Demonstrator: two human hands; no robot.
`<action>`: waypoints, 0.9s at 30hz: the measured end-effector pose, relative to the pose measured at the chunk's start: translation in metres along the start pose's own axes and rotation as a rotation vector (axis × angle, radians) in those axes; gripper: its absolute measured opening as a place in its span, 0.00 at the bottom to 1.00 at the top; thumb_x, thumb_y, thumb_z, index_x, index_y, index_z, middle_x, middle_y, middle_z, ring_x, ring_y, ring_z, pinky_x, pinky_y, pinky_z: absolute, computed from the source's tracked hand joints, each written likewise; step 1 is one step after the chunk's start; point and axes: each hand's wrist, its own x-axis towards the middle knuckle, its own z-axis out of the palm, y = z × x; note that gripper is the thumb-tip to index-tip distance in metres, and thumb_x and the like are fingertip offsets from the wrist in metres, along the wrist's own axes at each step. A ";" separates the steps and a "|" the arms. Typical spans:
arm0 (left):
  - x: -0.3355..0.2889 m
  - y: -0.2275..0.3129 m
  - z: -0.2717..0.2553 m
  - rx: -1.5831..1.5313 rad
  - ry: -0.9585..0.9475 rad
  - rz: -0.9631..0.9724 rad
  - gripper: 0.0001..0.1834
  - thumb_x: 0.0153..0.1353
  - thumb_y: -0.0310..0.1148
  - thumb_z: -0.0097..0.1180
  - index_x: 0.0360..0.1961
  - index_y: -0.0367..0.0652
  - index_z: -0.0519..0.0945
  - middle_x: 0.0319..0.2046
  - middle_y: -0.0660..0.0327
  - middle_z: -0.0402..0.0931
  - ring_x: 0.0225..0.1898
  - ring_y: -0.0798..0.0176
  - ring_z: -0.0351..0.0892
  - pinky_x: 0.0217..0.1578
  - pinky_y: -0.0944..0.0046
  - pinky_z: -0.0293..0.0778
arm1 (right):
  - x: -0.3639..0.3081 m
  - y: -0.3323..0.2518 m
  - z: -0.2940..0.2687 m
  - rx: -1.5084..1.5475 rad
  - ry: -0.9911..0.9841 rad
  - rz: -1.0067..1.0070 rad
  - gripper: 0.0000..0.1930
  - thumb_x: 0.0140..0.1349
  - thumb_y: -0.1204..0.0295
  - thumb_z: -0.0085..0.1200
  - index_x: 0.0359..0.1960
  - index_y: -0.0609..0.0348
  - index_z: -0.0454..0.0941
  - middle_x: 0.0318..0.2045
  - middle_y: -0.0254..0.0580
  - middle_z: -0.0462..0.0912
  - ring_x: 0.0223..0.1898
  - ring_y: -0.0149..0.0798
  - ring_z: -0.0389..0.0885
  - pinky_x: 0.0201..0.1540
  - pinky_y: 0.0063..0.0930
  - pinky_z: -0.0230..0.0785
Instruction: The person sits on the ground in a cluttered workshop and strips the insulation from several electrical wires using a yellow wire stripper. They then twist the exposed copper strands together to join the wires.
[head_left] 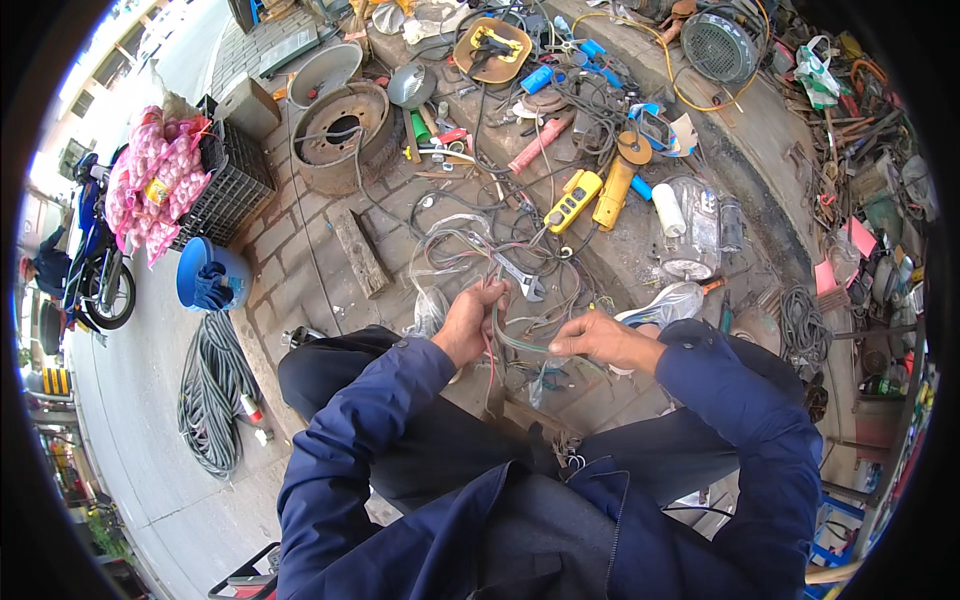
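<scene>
My left hand [470,322] is closed around a bundle of thin wires, with a red strand hanging below the fist. To its right, my right hand [602,340] pinches a green wire [525,345] that stretches across from the left hand. Just beyond the hands lies an adjustable wrench [524,280] among loose multicoloured wires [450,240]. A yellow push-button control box [574,202] rests farther off, beside a yellow angle grinder [620,182]. The wire ends inside both hands are hidden by the fingers.
A rusty wheel rim [343,138] and a wooden block [358,252] sit on the paving at the left. Farther left stand a blue bucket [214,276], a black crate [226,185] and coiled cable [215,395]. Scrap and tools [860,150] crowd the right side.
</scene>
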 end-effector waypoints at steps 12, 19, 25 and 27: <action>-0.010 -0.023 0.012 0.331 -0.113 0.037 0.08 0.70 0.35 0.57 0.34 0.45 0.77 0.22 0.66 0.73 0.14 0.77 0.60 0.15 0.73 0.54 | 0.065 0.136 -0.067 -0.448 0.361 0.352 0.31 0.65 0.47 0.55 0.47 0.71 0.81 0.49 0.66 0.79 0.47 0.55 0.83 0.44 0.45 0.77; -0.024 -0.064 0.020 0.909 -0.502 0.247 0.15 0.69 0.42 0.59 0.34 0.40 0.78 0.24 0.69 0.76 0.27 0.75 0.71 0.27 0.67 0.66 | 0.104 0.054 -0.013 0.691 0.183 0.311 0.25 0.70 0.55 0.53 0.54 0.67 0.70 0.40 0.62 0.82 0.35 0.51 0.85 0.34 0.42 0.79; -0.028 -0.064 0.013 1.357 -0.713 0.537 0.13 0.58 0.33 0.62 0.43 0.39 0.78 0.38 0.49 0.78 0.42 0.41 0.79 0.43 0.48 0.75 | 0.115 0.006 0.004 0.713 0.180 0.232 0.11 0.70 0.69 0.53 0.45 0.66 0.78 0.27 0.35 0.75 0.17 0.24 0.66 0.14 0.17 0.54; -0.026 -0.055 0.010 1.484 -0.710 0.749 0.19 0.56 0.34 0.64 0.48 0.41 0.79 0.42 0.50 0.79 0.46 0.43 0.80 0.46 0.48 0.76 | 0.100 -0.013 -0.005 0.532 0.217 0.092 0.11 0.70 0.70 0.52 0.44 0.66 0.79 0.25 0.32 0.73 0.16 0.21 0.64 0.14 0.16 0.53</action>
